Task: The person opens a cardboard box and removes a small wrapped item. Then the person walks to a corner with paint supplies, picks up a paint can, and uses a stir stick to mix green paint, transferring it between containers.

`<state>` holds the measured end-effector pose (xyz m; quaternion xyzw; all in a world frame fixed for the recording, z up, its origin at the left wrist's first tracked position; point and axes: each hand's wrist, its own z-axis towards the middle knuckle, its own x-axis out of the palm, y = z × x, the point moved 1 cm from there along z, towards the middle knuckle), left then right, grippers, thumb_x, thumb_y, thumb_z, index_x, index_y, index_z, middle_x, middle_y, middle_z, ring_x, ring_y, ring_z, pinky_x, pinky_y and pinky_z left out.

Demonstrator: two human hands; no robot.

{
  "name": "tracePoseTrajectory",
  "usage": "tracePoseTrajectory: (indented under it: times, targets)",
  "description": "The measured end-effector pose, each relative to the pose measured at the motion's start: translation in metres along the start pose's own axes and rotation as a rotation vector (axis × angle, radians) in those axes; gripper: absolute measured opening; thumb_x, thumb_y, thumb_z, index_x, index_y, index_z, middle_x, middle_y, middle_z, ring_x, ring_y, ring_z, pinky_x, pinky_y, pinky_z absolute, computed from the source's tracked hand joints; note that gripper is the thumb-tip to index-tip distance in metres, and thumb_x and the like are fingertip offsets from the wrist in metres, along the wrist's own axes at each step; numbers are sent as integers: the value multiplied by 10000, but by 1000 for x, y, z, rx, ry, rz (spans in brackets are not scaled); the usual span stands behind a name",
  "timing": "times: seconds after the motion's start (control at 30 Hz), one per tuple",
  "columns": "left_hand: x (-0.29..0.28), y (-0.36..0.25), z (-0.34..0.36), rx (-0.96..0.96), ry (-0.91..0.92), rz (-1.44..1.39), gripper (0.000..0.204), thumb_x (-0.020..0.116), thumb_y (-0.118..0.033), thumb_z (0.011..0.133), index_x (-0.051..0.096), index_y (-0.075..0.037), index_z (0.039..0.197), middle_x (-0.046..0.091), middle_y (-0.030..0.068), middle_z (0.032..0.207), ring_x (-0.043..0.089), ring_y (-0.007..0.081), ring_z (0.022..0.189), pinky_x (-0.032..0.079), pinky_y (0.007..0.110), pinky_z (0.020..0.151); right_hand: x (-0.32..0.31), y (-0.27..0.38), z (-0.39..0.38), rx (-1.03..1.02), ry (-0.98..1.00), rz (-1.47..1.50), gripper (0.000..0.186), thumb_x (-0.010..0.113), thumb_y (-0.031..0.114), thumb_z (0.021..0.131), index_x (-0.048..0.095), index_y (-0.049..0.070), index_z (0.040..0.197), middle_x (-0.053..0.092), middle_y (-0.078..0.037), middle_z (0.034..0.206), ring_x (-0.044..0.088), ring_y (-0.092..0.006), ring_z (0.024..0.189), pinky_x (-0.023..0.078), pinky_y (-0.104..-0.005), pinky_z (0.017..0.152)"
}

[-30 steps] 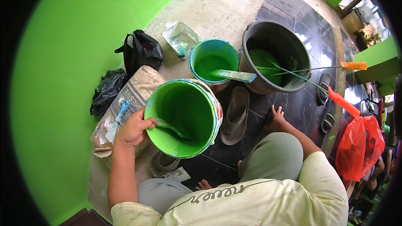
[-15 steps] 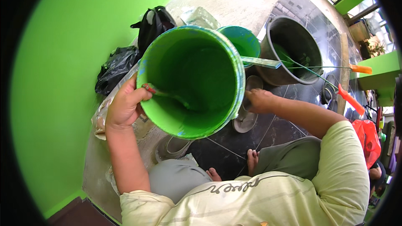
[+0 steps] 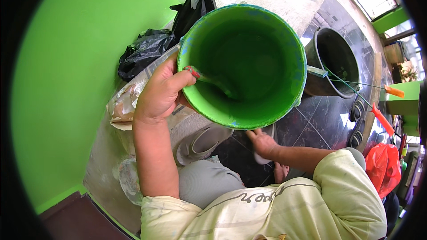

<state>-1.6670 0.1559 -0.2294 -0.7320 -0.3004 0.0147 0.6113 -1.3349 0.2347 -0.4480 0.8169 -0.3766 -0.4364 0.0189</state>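
A large paint bucket (image 3: 291, 31), green inside with a whitish-blue rim, is tilted with its mouth facing me and green paint inside. My left hand (image 3: 162, 89) grips its left rim, thumb over the edge. Beside that thumb, a thin tool with a red end (image 3: 191, 72) leans into the bucket; its lower part is coated green. Just below the bucket's lower rim is my right hand (image 3: 263, 144), its visible fingers stretched toward the bucket. Some of its fingertips are hidden, so contact with the bucket is unclear.
A dark bucket (image 3: 318, 44) holds orange-handled (image 3: 394, 91) and red-handled (image 3: 382, 119) rods. Black plastic bags (image 3: 144, 53) lie by the green wall (image 3: 66, 84). Grey clogs (image 3: 202, 142) stand near my knee, sandals (image 3: 357, 109) and a red bag (image 3: 383, 169) to the right.
The large bucket has shifted right and up in view and covers the smaller green bucket behind it. My right hand has moved from its right side to below its lower rim.
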Motion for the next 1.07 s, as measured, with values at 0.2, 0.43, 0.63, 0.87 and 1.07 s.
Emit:
tracePoseTrajectory:
  times: [0.2, 0.43, 0.63, 0.87, 1.07]
  targets:
    - [3, 1, -3, -11, -38, 9, 498, 525, -2, 894, 546, -37, 1390, 654, 11, 1068, 657, 78, 846, 635, 292, 682, 22, 105, 9, -155, 209, 63, 851, 601, -3, 875, 271, 211, 1630, 481, -231, 1329, 679, -428, 1094, 561, -484, 925]
    - [9, 5, -6, 19, -100, 34, 532, 535, 25, 876, 552, -36, 1405, 659, 12, 1097, 629, 82, 933, 566, 275, 828, 56, 127, 45, -312, 207, -27, 723, 632, 104, 902, 396, 199, 1579, 454, -295, 1404, 693, -419, 1094, 567, -489, 925]
    - [3, 6, -8, 9, -134, 1, 529, 553, 39, 853, 569, -21, 1378, 670, 30, 1111, 623, 100, 899, 543, 266, 818, 63, 119, 64, -251, 28, -103, 235, 638, 119, 883, 701, 68, 1103, 610, -207, 1206, 708, -367, 1041, 589, -442, 858]
    - [-15, -7, -14, 69, -52, 15, 563, 561, 36, 851, 563, -14, 1412, 683, 38, 1131, 636, 100, 948, 533, 266, 837, 17, -8, 54, -26, -41, -344, 197, 736, 124, 827, 787, 68, 1009, 683, -188, 1174, 739, -315, 1042, 611, -414, 853]
    - [5, 17, 4, -9, 70, 22, 606, 579, 21, 864, 538, -46, 1465, 683, 27, 1177, 628, 109, 1042, 500, 267, 946, -68, -125, -21, 259, 157, -444, 345, 843, 190, 793, 783, 122, 1126, 742, -98, 1216, 756, -278, 1030, 623, -397, 831]
